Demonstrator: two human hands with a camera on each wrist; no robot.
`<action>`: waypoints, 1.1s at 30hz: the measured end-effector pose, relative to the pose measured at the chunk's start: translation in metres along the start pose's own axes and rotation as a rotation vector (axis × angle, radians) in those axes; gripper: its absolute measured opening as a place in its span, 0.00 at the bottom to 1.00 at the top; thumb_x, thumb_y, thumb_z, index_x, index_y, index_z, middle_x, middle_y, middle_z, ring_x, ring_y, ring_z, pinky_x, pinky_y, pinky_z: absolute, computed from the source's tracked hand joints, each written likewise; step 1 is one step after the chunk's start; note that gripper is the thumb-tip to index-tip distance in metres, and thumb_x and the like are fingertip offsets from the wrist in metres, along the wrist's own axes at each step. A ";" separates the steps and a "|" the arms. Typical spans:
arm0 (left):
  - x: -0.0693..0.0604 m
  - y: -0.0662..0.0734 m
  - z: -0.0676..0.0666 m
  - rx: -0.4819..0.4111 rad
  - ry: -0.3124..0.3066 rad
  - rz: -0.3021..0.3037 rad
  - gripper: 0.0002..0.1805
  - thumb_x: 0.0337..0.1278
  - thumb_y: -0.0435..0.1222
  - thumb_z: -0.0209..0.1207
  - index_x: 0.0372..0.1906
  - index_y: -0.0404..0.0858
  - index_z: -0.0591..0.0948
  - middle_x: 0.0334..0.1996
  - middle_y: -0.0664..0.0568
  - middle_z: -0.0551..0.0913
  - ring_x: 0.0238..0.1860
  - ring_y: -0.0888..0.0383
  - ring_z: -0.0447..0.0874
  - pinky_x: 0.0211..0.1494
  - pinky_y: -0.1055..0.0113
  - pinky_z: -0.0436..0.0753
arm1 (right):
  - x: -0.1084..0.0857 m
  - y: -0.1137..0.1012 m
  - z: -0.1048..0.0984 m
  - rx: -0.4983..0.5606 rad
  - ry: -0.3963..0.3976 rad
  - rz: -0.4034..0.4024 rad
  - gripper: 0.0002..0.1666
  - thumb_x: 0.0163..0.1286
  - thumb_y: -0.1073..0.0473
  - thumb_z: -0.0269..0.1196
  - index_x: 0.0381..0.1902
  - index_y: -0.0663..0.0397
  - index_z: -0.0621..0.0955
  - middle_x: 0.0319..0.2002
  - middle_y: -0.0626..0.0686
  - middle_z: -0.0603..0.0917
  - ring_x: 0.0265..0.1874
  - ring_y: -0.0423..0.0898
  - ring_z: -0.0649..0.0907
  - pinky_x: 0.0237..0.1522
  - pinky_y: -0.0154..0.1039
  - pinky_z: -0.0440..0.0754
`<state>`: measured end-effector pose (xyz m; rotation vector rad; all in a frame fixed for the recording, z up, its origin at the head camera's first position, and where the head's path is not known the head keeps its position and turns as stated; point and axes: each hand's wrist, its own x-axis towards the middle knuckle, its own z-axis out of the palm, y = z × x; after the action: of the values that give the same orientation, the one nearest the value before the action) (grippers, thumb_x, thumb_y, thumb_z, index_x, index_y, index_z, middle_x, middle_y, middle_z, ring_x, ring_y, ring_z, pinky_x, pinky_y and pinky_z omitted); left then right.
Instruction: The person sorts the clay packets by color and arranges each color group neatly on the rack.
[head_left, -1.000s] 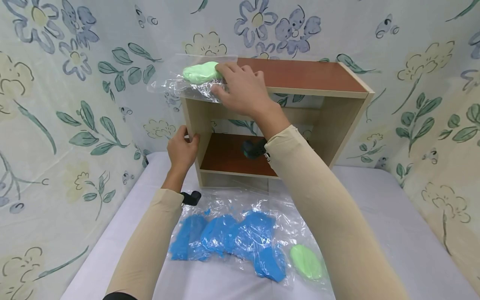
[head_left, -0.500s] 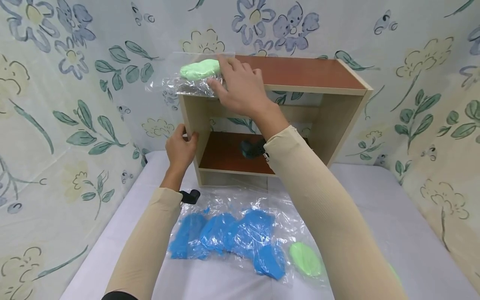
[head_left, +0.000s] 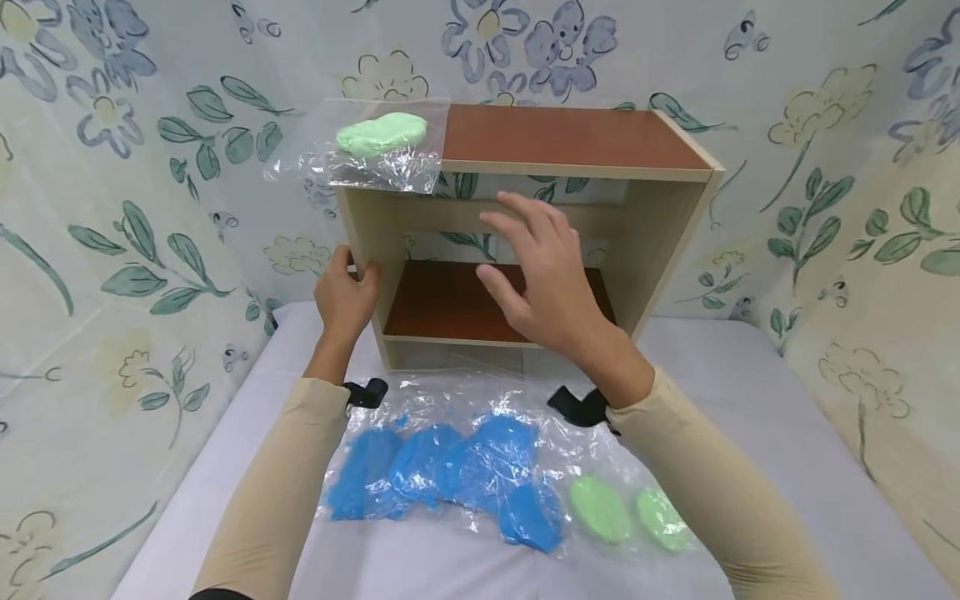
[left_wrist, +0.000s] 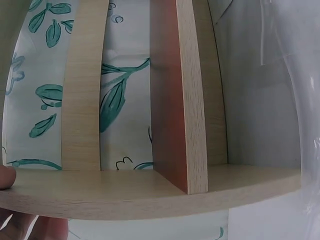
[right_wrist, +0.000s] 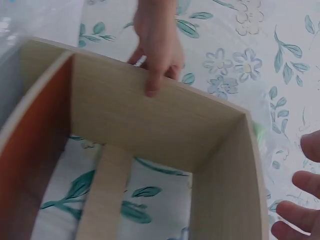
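A small wooden shelf unit [head_left: 577, 173] with reddish-brown boards stands at the centre. My left hand [head_left: 347, 292] grips its left side panel, thumb on the inner face and fingers outside, as the right wrist view also shows at the panel [right_wrist: 125, 95]. On the top board's left end lies a light green lump [head_left: 382, 134] in a clear plastic bag [head_left: 390, 171] that overhangs the edge. My right hand [head_left: 546, 275] is in the air before the shelf opening, fingers spread and slightly bent, holding nothing.
In front of the shelf, several blue pieces [head_left: 495, 458] lie in clear plastic on the white-covered table [head_left: 420, 558]. Two light green pieces [head_left: 600, 508] in plastic lie to their right. Floral cloth [head_left: 150, 350] hangs behind and at both sides.
My right hand has left the bagged green lump on the top board and moved down and right. My left hand still grips the side panel. The head view has shifted slightly.
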<state>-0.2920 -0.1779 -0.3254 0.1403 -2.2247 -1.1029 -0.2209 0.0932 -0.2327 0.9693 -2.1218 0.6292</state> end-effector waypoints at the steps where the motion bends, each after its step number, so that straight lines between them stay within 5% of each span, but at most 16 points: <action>1: 0.000 0.000 -0.001 0.001 -0.004 -0.001 0.18 0.63 0.43 0.58 0.52 0.36 0.78 0.51 0.41 0.86 0.47 0.43 0.89 0.47 0.47 0.84 | -0.011 0.002 -0.003 -0.005 -0.028 0.014 0.28 0.69 0.54 0.61 0.65 0.58 0.75 0.70 0.62 0.69 0.69 0.60 0.66 0.65 0.62 0.64; 10: 0.000 0.003 -0.003 -0.020 -0.027 0.012 0.21 0.64 0.44 0.60 0.54 0.35 0.76 0.51 0.40 0.85 0.46 0.43 0.89 0.45 0.49 0.87 | -0.109 0.034 -0.031 -0.095 -0.311 0.214 0.32 0.64 0.56 0.66 0.65 0.57 0.73 0.71 0.63 0.67 0.68 0.64 0.66 0.63 0.70 0.65; 19: 0.000 0.003 -0.001 -0.024 -0.009 -0.016 0.20 0.64 0.44 0.60 0.55 0.35 0.77 0.52 0.40 0.85 0.46 0.44 0.88 0.45 0.50 0.87 | -0.183 0.056 -0.050 -0.121 -0.531 0.405 0.34 0.65 0.57 0.66 0.67 0.58 0.71 0.71 0.66 0.67 0.67 0.67 0.68 0.62 0.71 0.68; 33: 0.001 0.006 -0.002 -0.012 -0.017 -0.036 0.20 0.64 0.43 0.59 0.56 0.36 0.76 0.53 0.41 0.85 0.49 0.45 0.88 0.48 0.50 0.87 | -0.236 0.078 -0.080 -0.173 -0.488 0.431 0.34 0.61 0.59 0.69 0.63 0.60 0.73 0.65 0.71 0.71 0.60 0.70 0.72 0.54 0.72 0.73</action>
<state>-0.2912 -0.1759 -0.3198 0.1665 -2.2381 -1.1409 -0.1400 0.2974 -0.3730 0.6095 -2.8075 0.4249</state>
